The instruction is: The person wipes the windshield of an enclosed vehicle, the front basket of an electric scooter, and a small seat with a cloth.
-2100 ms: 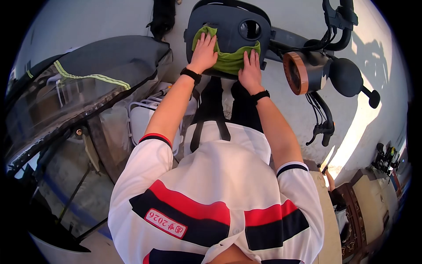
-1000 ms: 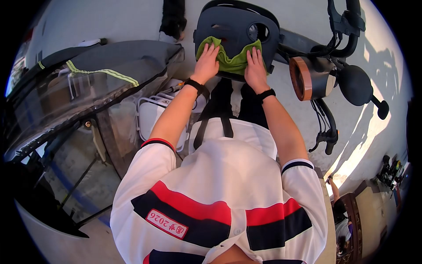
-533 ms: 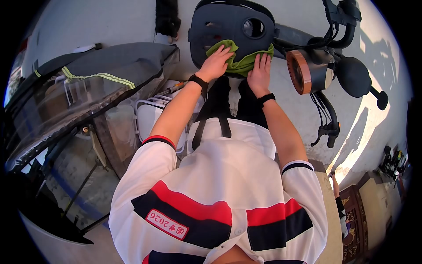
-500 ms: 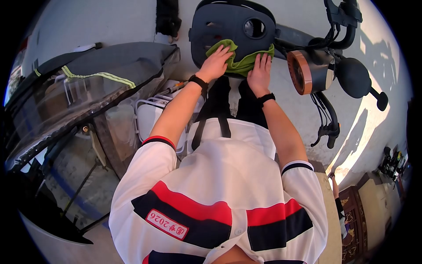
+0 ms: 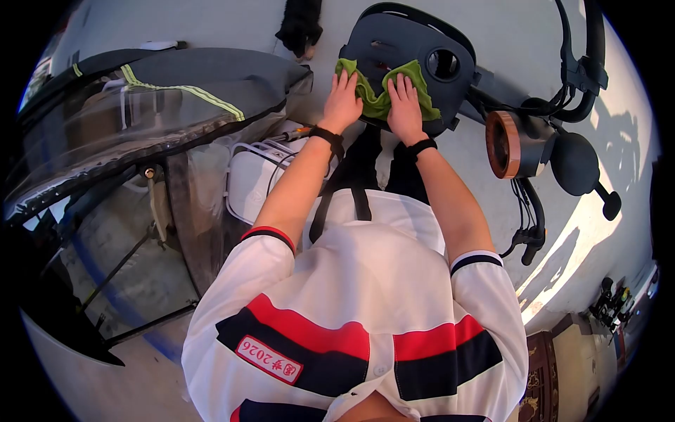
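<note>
A green cloth (image 5: 376, 105) lies bunched over the near side of a dark grey plastic shell (image 5: 404, 46) with cutouts and a round hole. My left hand (image 5: 342, 103) rests on the cloth's left part, fingers stretched out and slightly spread. On the right part, my right hand (image 5: 405, 109) also lies with fingers extended, pressing a fold of cloth against the shell. Neither hand's fingers curl around the cloth. The cloth hides the surface beneath it.
To the right stand handlebars (image 5: 587, 74) with cables, a copper-rimmed round lamp (image 5: 501, 144) and a dark mirror (image 5: 575, 164). A covered vehicle with a grey canopy (image 5: 218, 77) fills the left, a white case (image 5: 253, 183) beside it. A black furry animal (image 5: 300, 24) is at the top.
The view has shifted, so the shell appears farther right. Both hands and the cloth have moved left across the shell. My hands are closer together, and the cloth is bunched more between them.
</note>
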Demonstrator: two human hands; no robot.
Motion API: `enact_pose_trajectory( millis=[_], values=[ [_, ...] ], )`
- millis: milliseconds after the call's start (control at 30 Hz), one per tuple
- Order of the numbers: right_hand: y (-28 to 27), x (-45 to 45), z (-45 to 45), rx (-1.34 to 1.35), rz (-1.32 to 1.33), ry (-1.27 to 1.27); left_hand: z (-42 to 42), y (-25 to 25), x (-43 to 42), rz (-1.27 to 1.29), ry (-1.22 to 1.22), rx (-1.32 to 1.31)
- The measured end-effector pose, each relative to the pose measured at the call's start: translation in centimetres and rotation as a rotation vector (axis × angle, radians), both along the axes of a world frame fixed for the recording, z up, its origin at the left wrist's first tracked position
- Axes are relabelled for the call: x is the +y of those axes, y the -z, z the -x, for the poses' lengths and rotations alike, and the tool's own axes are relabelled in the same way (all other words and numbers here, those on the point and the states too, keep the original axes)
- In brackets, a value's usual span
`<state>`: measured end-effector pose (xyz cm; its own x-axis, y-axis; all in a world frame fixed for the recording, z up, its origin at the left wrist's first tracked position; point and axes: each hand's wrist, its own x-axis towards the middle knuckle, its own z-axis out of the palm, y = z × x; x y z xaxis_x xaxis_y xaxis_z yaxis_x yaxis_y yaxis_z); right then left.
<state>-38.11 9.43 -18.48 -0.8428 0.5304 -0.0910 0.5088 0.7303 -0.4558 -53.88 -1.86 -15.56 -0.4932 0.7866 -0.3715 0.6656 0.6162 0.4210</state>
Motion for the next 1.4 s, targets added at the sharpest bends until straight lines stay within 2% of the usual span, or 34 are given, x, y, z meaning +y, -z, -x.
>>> enact_pose_trajectory(
  millis=[133,367,567,600,700,800,933,1033,1233,1400],
  values=[
    [0.0,0.7,-0.9,0.032,0.002,-0.048,-0.1,0.6,0.1,-0.029,0.037,0.011],
    [-0.4,1.6,-5.1,0.04,-0.01,0.153,-1.1,1.1,1.6,-0.05,0.156,0.047],
    [-0.1,1.4,-7.9,-0.018,-0.05,0.276,-2.5,1.3,5.2,-0.145,0.386,-0.074],
    [0.0,1.3,-8.2,-0.024,-0.05,0.296,-3.2,1.4,5.6,-0.195,0.356,-0.073],
    [0.3,1.1,-8.9,-0.019,-0.046,0.331,-3.8,1.5,5.7,-0.174,0.458,-0.051],
    [0.4,1.0,-8.9,-0.01,-0.032,0.354,-4.8,1.6,5.1,-0.129,0.644,-0.169],
    [0.3,0.6,-7.7,-0.013,0.0,0.379,-5.4,1.5,4.1,-0.231,0.587,-0.237],
    [0.6,0.7,-6.0,-0.007,-0.058,0.28,-4.9,0.7,3.3,-0.206,0.435,-0.296],
    [-0.2,1.4,-1.4,-0.001,-0.058,0.13,-2.1,0.6,1.3,-0.27,0.232,-0.096],
    [0.1,2.1,1.7,0.063,-0.072,0.125,-0.3,-0.4,0.6,-0.231,0.136,-0.026]
  ],
)
